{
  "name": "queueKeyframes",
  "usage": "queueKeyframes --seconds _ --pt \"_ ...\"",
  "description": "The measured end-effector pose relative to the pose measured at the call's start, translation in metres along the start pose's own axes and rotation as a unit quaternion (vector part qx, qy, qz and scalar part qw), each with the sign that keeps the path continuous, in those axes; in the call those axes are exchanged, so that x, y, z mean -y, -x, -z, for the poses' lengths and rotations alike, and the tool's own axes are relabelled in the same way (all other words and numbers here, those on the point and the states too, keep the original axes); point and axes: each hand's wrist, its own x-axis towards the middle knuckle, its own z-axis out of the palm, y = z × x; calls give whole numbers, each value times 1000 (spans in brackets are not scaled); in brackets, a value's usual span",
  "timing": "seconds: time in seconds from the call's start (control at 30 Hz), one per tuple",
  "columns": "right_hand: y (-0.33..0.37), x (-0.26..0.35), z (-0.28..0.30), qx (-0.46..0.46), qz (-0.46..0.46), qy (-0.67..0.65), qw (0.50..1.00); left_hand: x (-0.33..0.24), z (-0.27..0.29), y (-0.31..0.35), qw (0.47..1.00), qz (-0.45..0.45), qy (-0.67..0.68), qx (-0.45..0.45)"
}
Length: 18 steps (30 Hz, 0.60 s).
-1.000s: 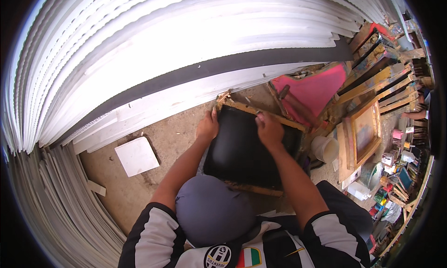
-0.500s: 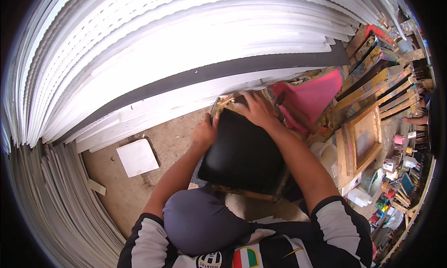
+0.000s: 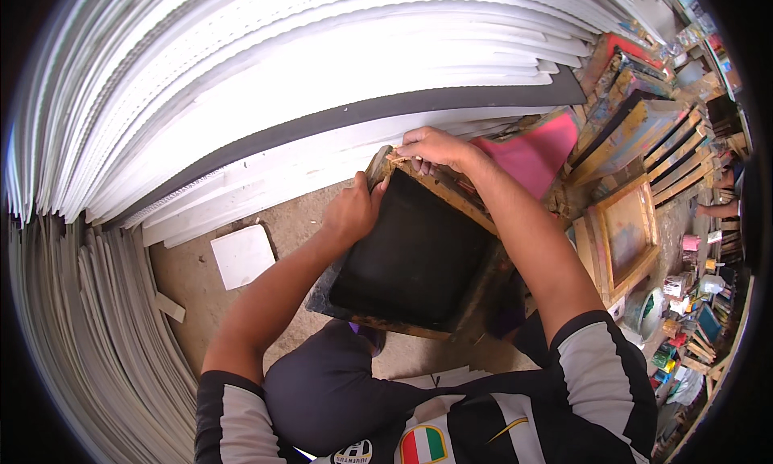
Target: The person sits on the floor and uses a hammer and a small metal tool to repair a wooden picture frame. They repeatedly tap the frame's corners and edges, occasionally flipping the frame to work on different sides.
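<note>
A wooden frame (image 3: 459,201) with a dark black sheet (image 3: 411,254) stretched across it, like a printing screen, leans tilted in front of my knees. My left hand (image 3: 353,209) is closed around its left rail close to the far corner, thumb on the near face. At that same corner my right hand (image 3: 435,148) pinches with thumb and forefinger at a pale, frayed strip (image 3: 393,157); its other fingers curl over the far rail. The strip is small, and the fingertips partly hide it.
White sheets (image 3: 322,53) stand stacked along the far side, grey ones (image 3: 105,319) at the left. A white square (image 3: 243,256) lies on the floor. To the right are a pink panel (image 3: 535,154), another wooden frame (image 3: 628,238), leaning painted frames (image 3: 620,134) and several paint pots.
The frame has tilted, baring its far rail. My right hand has gone from resting spread over the far edge to pinching at the corner. My left hand keeps its hold on the rail.
</note>
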Motion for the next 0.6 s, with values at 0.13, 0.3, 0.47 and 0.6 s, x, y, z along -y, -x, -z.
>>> queueKeyframes --seconds 0.13,0.3,0.47,0.6 --pt "43 18 3 -87 17 11 996 -30 18 8 999 -35 -36 -13" --pt "89 12 -17 -286 112 186 933 -58 22 28 995 -47 -84 -27" --pt "130 -27 -15 -319 136 205 916 -90 15 45 990 -77 -115 10" --pt "148 -47 -11 -346 152 240 894 -104 14 52 989 -92 -119 7"
